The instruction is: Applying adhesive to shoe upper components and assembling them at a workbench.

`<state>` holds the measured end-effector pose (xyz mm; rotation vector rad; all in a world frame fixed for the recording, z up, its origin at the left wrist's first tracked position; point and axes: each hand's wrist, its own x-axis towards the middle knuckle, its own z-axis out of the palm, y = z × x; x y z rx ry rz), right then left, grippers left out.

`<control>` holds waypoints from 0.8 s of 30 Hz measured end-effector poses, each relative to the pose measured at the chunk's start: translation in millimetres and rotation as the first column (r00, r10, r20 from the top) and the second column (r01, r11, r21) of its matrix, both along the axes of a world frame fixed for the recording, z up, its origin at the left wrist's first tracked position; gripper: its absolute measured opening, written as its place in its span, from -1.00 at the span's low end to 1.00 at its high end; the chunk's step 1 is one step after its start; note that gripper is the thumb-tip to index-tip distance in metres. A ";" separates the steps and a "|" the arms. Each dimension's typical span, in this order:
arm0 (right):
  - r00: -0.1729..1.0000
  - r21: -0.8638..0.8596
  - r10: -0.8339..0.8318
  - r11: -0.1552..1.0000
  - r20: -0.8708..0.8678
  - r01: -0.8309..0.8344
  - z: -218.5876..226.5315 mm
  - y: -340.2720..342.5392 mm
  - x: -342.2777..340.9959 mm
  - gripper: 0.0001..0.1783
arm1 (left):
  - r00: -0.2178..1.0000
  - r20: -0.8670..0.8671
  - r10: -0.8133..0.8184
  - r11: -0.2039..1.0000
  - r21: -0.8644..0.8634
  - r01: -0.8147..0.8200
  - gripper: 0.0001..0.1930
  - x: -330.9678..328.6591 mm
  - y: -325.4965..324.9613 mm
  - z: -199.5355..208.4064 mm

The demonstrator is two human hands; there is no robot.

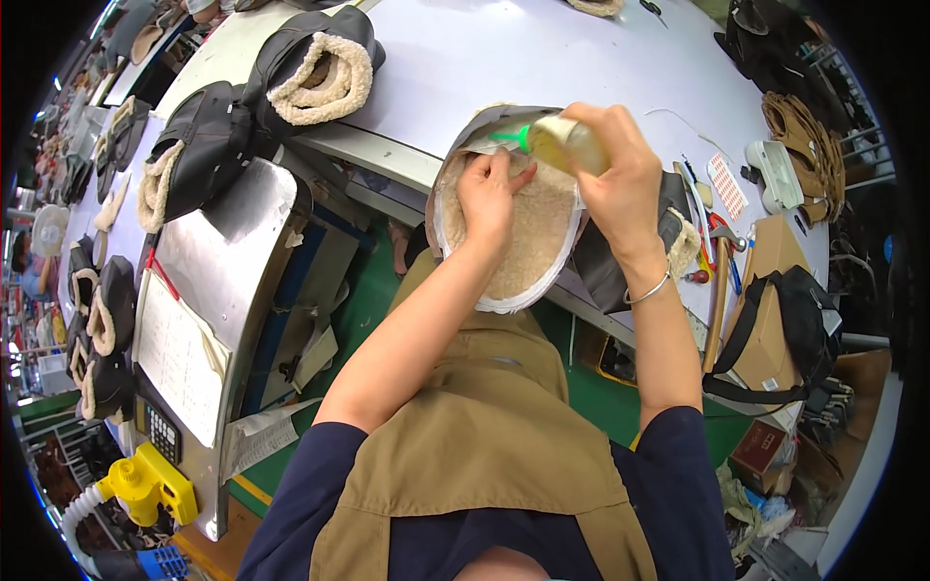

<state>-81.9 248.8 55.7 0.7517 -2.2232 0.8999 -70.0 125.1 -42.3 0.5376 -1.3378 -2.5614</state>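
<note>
A fleece-lined piece [523, 257] with cream pile, a white rim and a grey outer layer is in front of me at the table's near edge. My left hand [487, 198] is closed on its upper part, fingertips pinching the layer near the far rim. In my right hand [620, 174] is a tilted squeeze bottle [562, 145] of yellowish liquid. Its green nozzle [511, 137] points left, close above my left fingertips; whether it touches the piece I cannot tell. A dark fleece-lined piece [605, 257] lies partly hidden behind my right wrist.
At left are dark fleece-lined pieces [320, 82], a metal stand [262, 194] with a notebook [184, 344], a calculator [160, 431] and a yellow blower [145, 484]. On the right lie a hammer [718, 300], a white case [773, 176], a cardboard box [765, 363] and a black bag [799, 324].
</note>
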 end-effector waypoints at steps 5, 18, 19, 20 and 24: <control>0.994 0.076 -0.093 0.992 -0.048 0.097 9.1 18.6 -0.6 -0.59 | 1.000 -0.015 0.007 0.994 0.114 -0.005 -0.72 1.4 0.6 3.3; 1.000 -0.024 -0.003 1.000 -0.014 0.003 31.1 39.2 0.6 -0.57 | 0.997 -0.070 0.041 0.974 0.223 -0.025 -0.80 -2.3 -5.5 -0.5; 1.000 -0.022 -0.005 1.000 -0.015 0.004 30.9 38.5 -0.7 -0.57 | 0.997 -0.069 0.042 0.975 0.219 -0.025 -0.81 -2.9 -4.5 -0.2; 1.000 -0.012 0.012 1.000 -0.007 -0.012 30.3 35.7 -2.9 -0.59 | 0.997 -0.071 0.043 0.976 0.215 -0.027 -0.81 -4.0 -4.1 0.7; 0.998 0.157 -0.010 0.988 0.059 0.000 26.0 44.7 -16.8 -0.60 | 0.992 -0.120 0.033 0.968 0.250 -0.002 -0.84 -4.8 -3.6 -1.9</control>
